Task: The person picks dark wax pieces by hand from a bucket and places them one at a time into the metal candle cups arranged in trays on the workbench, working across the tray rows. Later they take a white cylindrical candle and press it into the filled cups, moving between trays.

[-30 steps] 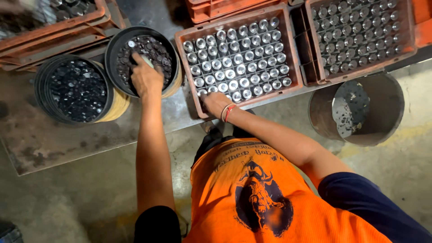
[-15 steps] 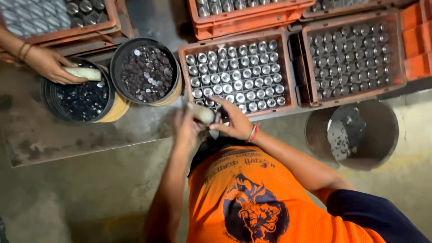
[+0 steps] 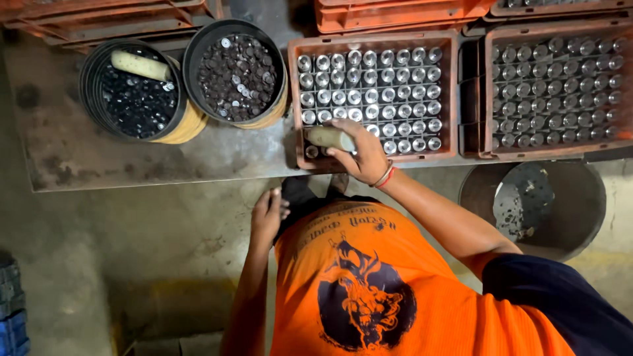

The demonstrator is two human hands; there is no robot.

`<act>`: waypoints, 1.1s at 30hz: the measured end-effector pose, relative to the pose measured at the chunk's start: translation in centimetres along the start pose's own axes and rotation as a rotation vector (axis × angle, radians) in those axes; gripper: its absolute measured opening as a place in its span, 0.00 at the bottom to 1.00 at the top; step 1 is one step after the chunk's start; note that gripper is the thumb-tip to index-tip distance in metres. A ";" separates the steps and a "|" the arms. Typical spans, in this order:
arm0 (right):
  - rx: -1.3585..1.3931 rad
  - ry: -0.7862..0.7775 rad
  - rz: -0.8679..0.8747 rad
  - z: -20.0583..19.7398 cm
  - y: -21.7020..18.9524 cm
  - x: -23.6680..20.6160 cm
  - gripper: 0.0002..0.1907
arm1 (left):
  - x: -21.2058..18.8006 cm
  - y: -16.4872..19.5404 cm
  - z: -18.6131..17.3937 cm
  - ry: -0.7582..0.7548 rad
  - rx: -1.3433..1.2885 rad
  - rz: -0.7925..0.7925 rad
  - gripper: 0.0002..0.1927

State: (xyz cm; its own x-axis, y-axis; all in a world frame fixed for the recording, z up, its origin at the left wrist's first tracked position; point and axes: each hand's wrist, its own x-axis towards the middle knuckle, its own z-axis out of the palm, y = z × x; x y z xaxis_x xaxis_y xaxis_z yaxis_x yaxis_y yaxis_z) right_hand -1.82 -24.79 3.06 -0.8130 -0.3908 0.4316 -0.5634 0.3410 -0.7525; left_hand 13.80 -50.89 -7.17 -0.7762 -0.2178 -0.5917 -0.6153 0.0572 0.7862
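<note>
Right hand (image 3: 361,157): fingers clamped on a pale cylindrical tool (image 3: 330,138), held over the near-left corner of the orange crate (image 3: 377,95) of metal cylinders. Left hand (image 3: 267,214): hanging below the surface (image 3: 119,161) edge, fingers loosely curled, holding nothing (a second pale cylinder (image 3: 140,65) lies in the left black tub (image 3: 135,91)).

Labels, signs, screens: none in view
Packages: orange-brown plastic crates (image 3: 455,99) on the bench, holding rows of metal cylinders (image 3: 369,92); stacked crates (image 3: 395,13) behind
</note>
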 end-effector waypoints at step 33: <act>-0.119 0.295 0.074 3.7 4.2 7.7 0.29 | 2.1 -2.2 -8.4 0.206 0.531 0.216 0.22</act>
State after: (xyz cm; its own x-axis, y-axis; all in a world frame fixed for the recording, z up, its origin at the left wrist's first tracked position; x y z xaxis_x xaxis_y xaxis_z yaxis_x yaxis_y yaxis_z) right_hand -9.84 -29.56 1.37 -0.8502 -0.1023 0.5164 -0.5001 0.4632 -0.7317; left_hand 14.72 -59.68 -8.64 -0.8812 -0.3284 -0.3400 -0.4724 0.5874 0.6571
